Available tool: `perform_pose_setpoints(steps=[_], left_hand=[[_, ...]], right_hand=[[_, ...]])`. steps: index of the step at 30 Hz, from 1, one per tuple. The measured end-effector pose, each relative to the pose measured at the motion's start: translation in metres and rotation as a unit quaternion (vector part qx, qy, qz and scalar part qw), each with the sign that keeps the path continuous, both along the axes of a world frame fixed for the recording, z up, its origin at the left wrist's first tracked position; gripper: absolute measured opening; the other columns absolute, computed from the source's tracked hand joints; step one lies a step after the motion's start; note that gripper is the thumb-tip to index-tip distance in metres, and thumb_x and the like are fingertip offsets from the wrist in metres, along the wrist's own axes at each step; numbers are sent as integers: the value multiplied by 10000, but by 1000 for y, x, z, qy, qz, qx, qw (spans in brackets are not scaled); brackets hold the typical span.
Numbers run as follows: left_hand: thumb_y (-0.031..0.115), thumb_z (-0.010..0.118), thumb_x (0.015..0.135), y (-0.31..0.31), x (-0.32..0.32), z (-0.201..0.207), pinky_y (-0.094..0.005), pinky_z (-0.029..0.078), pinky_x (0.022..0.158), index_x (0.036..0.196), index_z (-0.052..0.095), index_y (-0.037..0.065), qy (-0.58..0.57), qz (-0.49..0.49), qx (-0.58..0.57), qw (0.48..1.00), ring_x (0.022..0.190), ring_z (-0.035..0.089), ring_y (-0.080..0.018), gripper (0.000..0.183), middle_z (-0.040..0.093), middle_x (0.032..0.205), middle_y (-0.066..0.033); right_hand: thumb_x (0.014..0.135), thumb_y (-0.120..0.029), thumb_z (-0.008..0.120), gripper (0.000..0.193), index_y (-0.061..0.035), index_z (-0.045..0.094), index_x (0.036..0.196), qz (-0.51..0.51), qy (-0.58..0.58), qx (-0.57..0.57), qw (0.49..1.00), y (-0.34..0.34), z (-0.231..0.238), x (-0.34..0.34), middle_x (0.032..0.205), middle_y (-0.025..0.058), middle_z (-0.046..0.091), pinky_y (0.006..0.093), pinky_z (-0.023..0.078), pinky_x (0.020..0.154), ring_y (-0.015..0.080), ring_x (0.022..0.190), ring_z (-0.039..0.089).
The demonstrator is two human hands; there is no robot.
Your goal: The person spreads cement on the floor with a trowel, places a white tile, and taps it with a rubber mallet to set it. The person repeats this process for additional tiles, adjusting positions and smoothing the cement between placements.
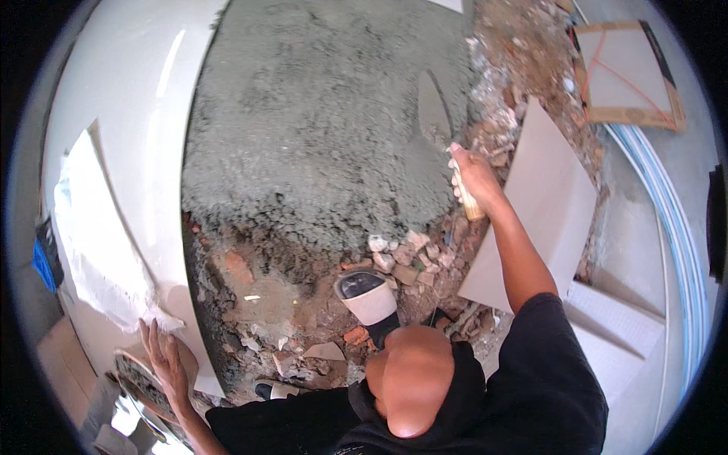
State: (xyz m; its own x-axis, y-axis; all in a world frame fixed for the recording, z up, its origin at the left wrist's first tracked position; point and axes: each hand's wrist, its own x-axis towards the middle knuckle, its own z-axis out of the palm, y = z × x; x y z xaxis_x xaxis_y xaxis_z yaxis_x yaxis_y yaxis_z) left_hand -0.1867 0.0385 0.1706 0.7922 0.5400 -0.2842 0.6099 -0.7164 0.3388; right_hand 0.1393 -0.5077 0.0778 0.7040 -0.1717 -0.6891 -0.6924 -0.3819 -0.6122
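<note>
My right hand (478,180) is wrapped round the wooden handle of a trowel (434,110). Its pointed metal blade lies on or just above the right side of a bed of wet grey mortar (318,121). Fingers stretched out and a little apart, my left hand (163,362) rests on or close to the near end of a large glossy pale tile (152,205), which runs along the mortar's left edge. A crumpled white sheet (102,235) lies on that tile, just beyond my left fingertips. Smooth trowelled patches show in the mortar near the blade.
Brick and stone rubble (409,262) borders the mortar's near edge, by my sandalled foot (368,296). A cut pale tile piece (531,220) leans across rubble on the right. Beyond stand a strapped carton (629,72) and blue-white pipes (675,220). A bucket (148,387) sits near my left hand.
</note>
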Motion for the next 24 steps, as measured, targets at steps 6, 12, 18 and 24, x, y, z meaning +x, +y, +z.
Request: perform_pose_setpoints(steps=[6,12,18,24], left_hand=[[309,509,959,-5,-27,60,-483,231,1134,1362,490,45,-42,0,30,999,1402,287,-370,482,316,1515,-186],[412,337,1017,20,-175,57,-426,148,1164,1455,339,25,-299,226,192,907,1417,268,-290,585,334,1512,-154],[489,244,1011,42,-266,-13,-431,127,1165,1476,212,-17,-429,432,276,744,1430,187,-325,688,227,1531,-211],[528,237,989,63,-261,-50,-477,61,1161,1457,211,-54,-436,410,307,740,1446,101,-387,748,163,1537,-256]], right_hand=[[944,-525,426,604,58,583,967,417,-30,-195,887,73,9,-70,988,330,610,518,438,866,487,1006,572],[888,-343,606,378,-23,553,1082,654,-184,-92,728,212,107,-94,894,264,642,483,487,738,449,870,624],[910,-363,589,368,-64,593,1125,759,-455,-43,465,441,183,-171,930,185,639,449,509,741,367,858,640],[914,-380,574,325,-67,627,982,743,-575,-219,263,612,203,-273,831,138,653,409,553,667,280,771,675]])
